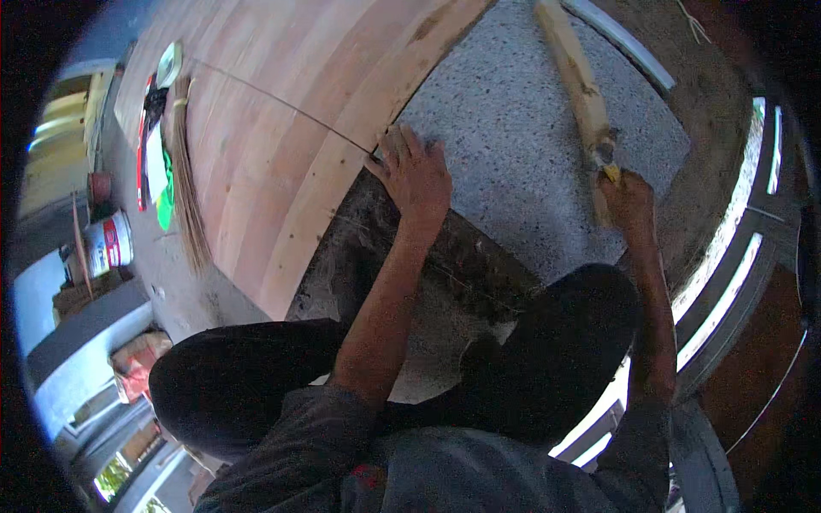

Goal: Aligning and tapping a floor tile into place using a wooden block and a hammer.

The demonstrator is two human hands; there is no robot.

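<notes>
The left hand [419, 181] lies loosely spread with nothing visibly gripped, at the seam where the wooden panel [265, 162] meets the speckled slab [505, 137]; the panel is pale and pinkish, banded in long strips, dotted with small dark spots along its lighter border, and crossed by a thin dark line [282, 102] running to the fingers. The right hand [629, 198] is closed around a small tool [612, 174] showing a bit of yellow, its kind unclear, beside a rough, knotty, yellowish timber [575, 73] lying across the grey, pebble-flecked slab ahead of the knees.
</notes>
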